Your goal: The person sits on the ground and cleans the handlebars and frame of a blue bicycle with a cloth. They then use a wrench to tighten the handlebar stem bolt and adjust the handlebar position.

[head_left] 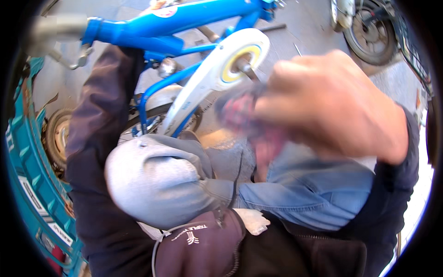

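Observation:
Across the top lies a small bicycle with a blue frame (pixel 198 19) and a long white chain guard (pixel 196 90). My left sleeve (pixel 104 99) reaches up to the frame, and the hand at its end is hidden behind the blue tubes. My right hand (pixel 330 101) is raised above my knee, smeared by motion. Its fingers are closed on a crumpled red and dark checked rag (pixel 237 108), part of which hangs down. Just beyond the rag is the crank (pixel 248 69), sticking out of the chain guard's yellow-ringed centre.
A teal vehicle body (pixel 30 171) runs along the left, with a rusty-rimmed wheel (pixel 57 138) beside it. At the upper right stands another vehicle's black wheel (pixel 371 34). On the grey paved floor lie a dark bar (pixel 273 28) and a thin rod (pixel 297 49).

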`<state>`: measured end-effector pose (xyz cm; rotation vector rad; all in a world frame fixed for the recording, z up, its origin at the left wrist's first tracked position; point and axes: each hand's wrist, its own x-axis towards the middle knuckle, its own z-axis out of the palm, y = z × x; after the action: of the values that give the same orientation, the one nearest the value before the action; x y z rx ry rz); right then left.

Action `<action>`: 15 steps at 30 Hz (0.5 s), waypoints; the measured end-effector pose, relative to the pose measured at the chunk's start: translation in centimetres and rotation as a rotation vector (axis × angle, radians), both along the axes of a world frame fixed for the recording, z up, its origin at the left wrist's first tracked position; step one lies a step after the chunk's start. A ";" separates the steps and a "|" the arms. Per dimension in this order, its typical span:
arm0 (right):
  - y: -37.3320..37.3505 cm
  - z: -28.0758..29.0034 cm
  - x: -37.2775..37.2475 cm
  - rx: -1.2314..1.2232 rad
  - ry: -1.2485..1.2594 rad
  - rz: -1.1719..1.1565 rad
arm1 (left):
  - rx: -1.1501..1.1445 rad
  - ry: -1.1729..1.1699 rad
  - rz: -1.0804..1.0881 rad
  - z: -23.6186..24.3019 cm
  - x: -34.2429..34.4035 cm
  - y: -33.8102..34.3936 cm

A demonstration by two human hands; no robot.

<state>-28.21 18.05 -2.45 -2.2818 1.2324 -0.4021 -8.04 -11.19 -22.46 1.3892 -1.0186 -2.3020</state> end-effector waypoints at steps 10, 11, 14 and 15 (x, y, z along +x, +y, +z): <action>-7.6 -3.0 6.3 -0.439 -0.039 -0.138 | 0.187 0.057 -0.001 0.0 0.1 0.0; -8.4 -3.6 6.4 -0.442 -0.032 -0.140 | 0.165 0.050 0.002 -0.2 0.1 -0.2; -10.5 -5.4 6.7 -0.467 0.029 -0.167 | 0.125 0.053 -0.007 0.1 0.1 -0.3; -11.1 -5.9 6.8 -0.475 0.035 -0.166 | 0.114 0.048 0.003 0.1 0.7 -0.6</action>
<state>-21.38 6.91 -8.36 -2.5874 1.4736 -0.7910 -7.36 -11.79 -22.33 1.3689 -0.8830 -2.4124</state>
